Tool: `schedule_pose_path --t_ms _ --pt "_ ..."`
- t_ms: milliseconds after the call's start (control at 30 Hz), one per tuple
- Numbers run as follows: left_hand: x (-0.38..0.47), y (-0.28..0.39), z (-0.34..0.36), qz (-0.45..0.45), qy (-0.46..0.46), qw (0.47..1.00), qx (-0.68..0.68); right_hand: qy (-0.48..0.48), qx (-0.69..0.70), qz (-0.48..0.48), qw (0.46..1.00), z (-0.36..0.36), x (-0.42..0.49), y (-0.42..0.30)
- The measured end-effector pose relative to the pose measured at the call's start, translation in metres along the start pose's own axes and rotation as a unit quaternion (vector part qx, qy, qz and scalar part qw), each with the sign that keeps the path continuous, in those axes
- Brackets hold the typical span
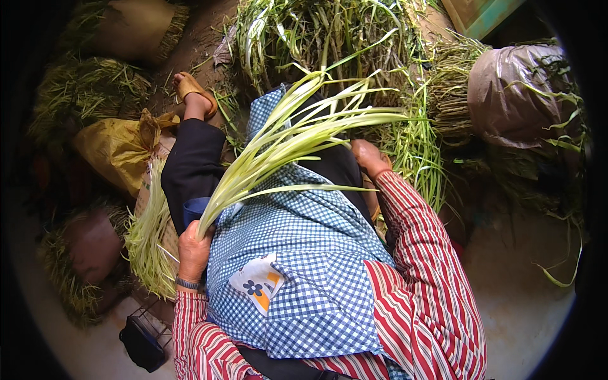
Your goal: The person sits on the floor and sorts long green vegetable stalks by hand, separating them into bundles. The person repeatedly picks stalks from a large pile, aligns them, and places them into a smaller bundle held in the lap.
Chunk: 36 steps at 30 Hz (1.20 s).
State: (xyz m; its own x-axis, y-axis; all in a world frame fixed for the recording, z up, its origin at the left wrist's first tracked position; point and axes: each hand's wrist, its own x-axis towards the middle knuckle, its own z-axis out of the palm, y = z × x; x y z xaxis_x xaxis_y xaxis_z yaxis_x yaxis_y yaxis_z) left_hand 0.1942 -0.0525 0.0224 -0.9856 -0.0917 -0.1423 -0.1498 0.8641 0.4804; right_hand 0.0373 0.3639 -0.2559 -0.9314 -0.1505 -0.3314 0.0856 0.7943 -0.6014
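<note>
A loose bunch of long, pale yellow-green chive-like leaves (266, 156) fans out across my lap. My left hand (194, 247) grips it at the whitish base end, and the leaf tips point away from me to the right. Just beyond that fist is a blue plastic cup (194, 209), partly hidden by the leaves. My right hand (369, 156) is lowered beside my right knee, near green leaf trimmings (418, 161). Its fingers are turned away, so whether they hold anything is hidden. A blue checked apron (294, 228) covers my lap.
More pale leaves (151, 237) lie in a pile on my left, near a yellow sack (116, 147). A large heap of untrimmed stalks (327, 42) stands in front. Wrapped bundles lie at the right (513, 97) and far left (137, 28). A black object (142, 342) sits behind at left.
</note>
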Motion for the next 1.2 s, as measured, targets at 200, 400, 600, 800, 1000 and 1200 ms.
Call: schedule_pose_path --t_ms 200,400,600,800,1000,1200 --pt "-0.004 0.001 0.003 -0.040 -0.006 0.999 -0.009 0.050 0.072 0.043 0.995 0.011 -0.052 0.010" --pt "-0.001 0.008 -0.002 -0.044 -0.024 0.999 0.005 0.144 0.161 0.089 0.972 -0.024 -0.053 0.015" --pt "-0.001 0.003 -0.001 -0.039 -0.014 0.999 0.001 0.273 0.270 0.005 0.923 -0.085 -0.039 0.000" --pt "-0.003 0.001 0.000 -0.040 -0.015 0.999 0.006 0.245 0.421 -0.012 0.873 -0.153 -0.049 -0.049" --pt "-0.002 -0.002 0.001 -0.030 -0.007 0.999 0.009 0.206 0.459 -0.067 0.862 -0.170 -0.064 -0.090" --pt "-0.003 -0.001 0.001 -0.033 -0.005 0.999 0.006 0.143 0.430 -0.074 0.888 -0.166 -0.070 -0.106"
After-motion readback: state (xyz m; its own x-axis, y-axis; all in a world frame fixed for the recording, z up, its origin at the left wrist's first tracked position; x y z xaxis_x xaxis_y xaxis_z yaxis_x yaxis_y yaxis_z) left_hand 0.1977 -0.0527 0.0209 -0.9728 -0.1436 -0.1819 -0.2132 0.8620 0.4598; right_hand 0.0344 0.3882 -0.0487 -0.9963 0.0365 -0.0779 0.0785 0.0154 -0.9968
